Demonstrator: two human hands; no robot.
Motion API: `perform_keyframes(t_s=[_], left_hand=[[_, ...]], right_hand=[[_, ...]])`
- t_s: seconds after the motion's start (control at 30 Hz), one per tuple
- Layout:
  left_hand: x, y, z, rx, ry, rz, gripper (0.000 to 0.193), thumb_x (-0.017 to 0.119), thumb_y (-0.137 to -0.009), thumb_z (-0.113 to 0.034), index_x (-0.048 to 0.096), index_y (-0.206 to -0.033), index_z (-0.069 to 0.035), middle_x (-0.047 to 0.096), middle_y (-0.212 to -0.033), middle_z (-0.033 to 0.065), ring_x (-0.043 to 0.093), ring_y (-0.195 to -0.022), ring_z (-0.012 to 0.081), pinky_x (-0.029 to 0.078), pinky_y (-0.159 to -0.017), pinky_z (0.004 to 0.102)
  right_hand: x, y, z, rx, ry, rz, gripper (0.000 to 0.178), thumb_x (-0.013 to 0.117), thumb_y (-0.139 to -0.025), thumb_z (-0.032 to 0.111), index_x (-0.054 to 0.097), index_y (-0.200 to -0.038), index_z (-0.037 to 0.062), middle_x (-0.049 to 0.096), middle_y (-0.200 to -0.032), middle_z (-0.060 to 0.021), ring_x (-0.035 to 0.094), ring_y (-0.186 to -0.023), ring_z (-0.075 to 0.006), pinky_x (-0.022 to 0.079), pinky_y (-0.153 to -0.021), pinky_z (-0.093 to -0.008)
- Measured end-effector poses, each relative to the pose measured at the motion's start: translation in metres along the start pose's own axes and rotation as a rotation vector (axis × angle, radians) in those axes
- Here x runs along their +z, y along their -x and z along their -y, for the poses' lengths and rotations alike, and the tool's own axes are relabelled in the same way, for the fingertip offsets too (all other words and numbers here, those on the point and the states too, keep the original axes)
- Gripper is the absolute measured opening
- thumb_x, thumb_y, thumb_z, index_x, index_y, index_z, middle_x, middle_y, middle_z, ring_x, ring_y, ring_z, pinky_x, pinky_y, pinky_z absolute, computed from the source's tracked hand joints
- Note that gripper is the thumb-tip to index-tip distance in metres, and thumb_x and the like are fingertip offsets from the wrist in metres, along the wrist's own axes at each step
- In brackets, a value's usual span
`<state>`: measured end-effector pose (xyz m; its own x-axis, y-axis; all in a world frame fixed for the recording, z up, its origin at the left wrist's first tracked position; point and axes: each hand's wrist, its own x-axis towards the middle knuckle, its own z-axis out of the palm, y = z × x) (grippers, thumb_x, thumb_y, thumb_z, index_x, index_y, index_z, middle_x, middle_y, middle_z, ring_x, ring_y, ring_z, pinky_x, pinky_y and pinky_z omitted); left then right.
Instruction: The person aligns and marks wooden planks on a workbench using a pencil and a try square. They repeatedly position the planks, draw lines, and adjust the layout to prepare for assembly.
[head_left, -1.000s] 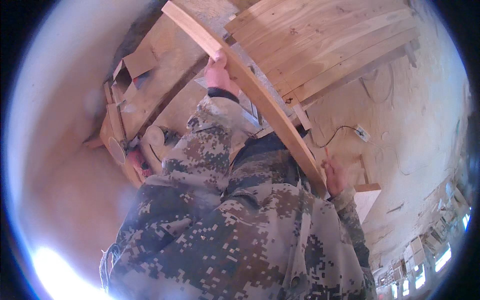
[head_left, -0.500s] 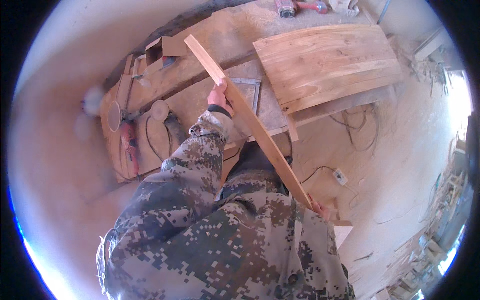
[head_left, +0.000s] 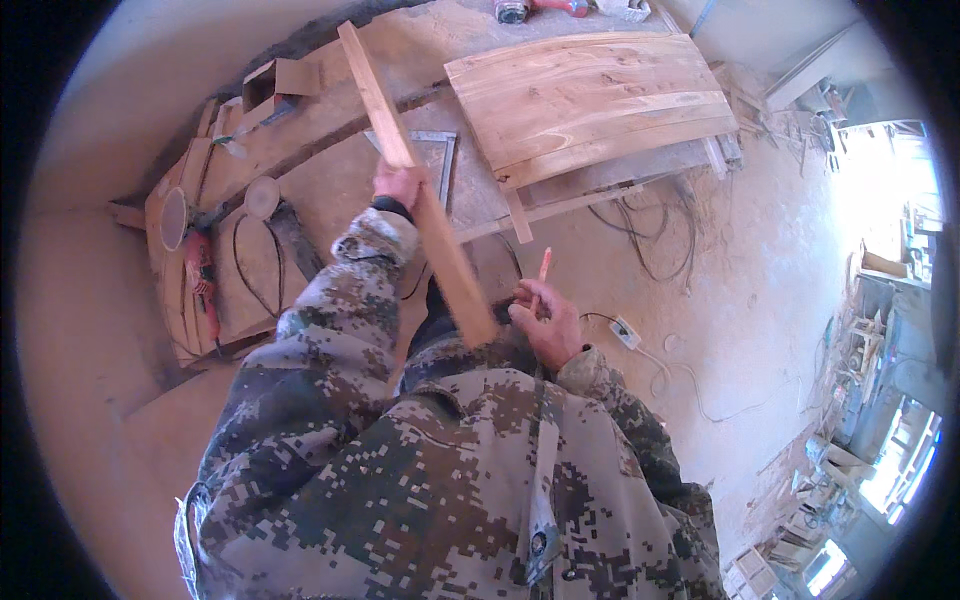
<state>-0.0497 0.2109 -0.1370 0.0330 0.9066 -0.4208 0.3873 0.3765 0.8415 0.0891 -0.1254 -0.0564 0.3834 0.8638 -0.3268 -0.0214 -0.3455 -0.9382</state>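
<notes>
My left hand (head_left: pixel 400 187) is closed around a long wooden board (head_left: pixel 447 255), which slants from the far left of the workbench down toward my waist. To the right of the board's near end, my right hand (head_left: pixel 548 322) is closed on a reddish pencil (head_left: pixel 543 270), its tip pointing up and away; the hand is apart from the board. Under and beside the board a metal carpenter's square (head_left: pixel 446 165) lies on the workbench, partly hidden. A wide wooden panel (head_left: pixel 590 100) rests at the far right of the bench.
Left on the dusty workbench (head_left: pixel 320 160) lie a red angle grinder (head_left: pixel 201 280), a round disc (head_left: pixel 262 198) and an open cardboard box (head_left: pixel 275 85). A red power tool (head_left: pixel 545 8) is at the back. Cables and a power socket (head_left: pixel 625 333) lie on the floor at right.
My right hand has let go of the board's near end and come up into view with the pencil. The board has swung more upright, still in my left hand. The view has shifted right.
</notes>
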Motion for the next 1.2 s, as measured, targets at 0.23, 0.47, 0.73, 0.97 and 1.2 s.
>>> perform_keyframes(t_s=[0.23,0.47,0.73,0.97,1.2], left_hand=[[-0.125,-0.023,0.061,0.015,-0.661,-0.003,0.064,0.083,-0.065,-0.024,0.065,-0.122,-0.001,0.073,-0.11,0.0201,0.071,-0.102,0.0321,0.057,-0.09,0.0408],[-0.153,-0.017,0.132,0.031,-0.846,-0.186,0.046,0.076,-0.077,-0.019,0.069,-0.119,-0.002,0.072,-0.111,0.0236,0.068,-0.11,0.0386,0.054,-0.097,0.0465],[-0.13,-0.02,0.176,0.066,-0.651,-0.337,0.042,0.067,-0.085,-0.021,0.061,-0.123,-0.004,0.066,-0.124,0.0264,0.064,-0.115,0.0433,0.052,-0.099,0.0487],[-0.17,-0.02,0.164,-0.057,-1.147,-0.155,0.043,0.08,-0.077,-0.03,0.07,-0.109,-0.003,0.07,-0.117,0.0235,0.068,-0.114,0.0352,0.055,-0.097,0.0464],[-0.208,-0.045,0.166,-0.126,-0.758,0.02,0.045,0.083,-0.074,-0.018,0.073,-0.115,-0.001,0.077,-0.094,0.0166,0.075,-0.083,0.0237,0.061,-0.073,0.0353]], right_hand=[[-0.053,0.083,-0.086,0.246,-0.219,-0.196,0.062,0.075,-0.087,0.01,0.044,-0.14,0.0017,0.068,-0.118,-0.0158,0.067,-0.11,-0.028,0.055,-0.095,-0.0374],[-0.113,0.156,-0.2,0.629,0.165,-0.134,0.032,0.078,-0.088,0.017,0.065,-0.11,-0.0015,0.074,-0.101,-0.0127,0.069,-0.092,-0.0161,0.055,-0.081,-0.0285],[-0.138,0.109,-0.21,0.429,-0.144,-0.059,0.034,0.078,-0.09,0.029,0.07,-0.11,0.0017,0.075,-0.091,-0.007,0.067,-0.073,-0.0148,0.055,-0.066,-0.0301],[-0.112,0.118,-0.208,0.469,0.235,-0.177,0.036,0.078,-0.09,0.031,0.072,-0.112,0.0024,0.075,-0.092,-0.011,0.07,-0.084,-0.0201,0.056,-0.076,-0.034],[-0.1,0.12,-0.2,0.47,0.257,-0.195,0.029,0.074,-0.091,0.017,0.066,-0.112,-0.0018,0.075,-0.086,-0.0106,0.072,-0.077,-0.0154,0.055,-0.066,-0.0275]])
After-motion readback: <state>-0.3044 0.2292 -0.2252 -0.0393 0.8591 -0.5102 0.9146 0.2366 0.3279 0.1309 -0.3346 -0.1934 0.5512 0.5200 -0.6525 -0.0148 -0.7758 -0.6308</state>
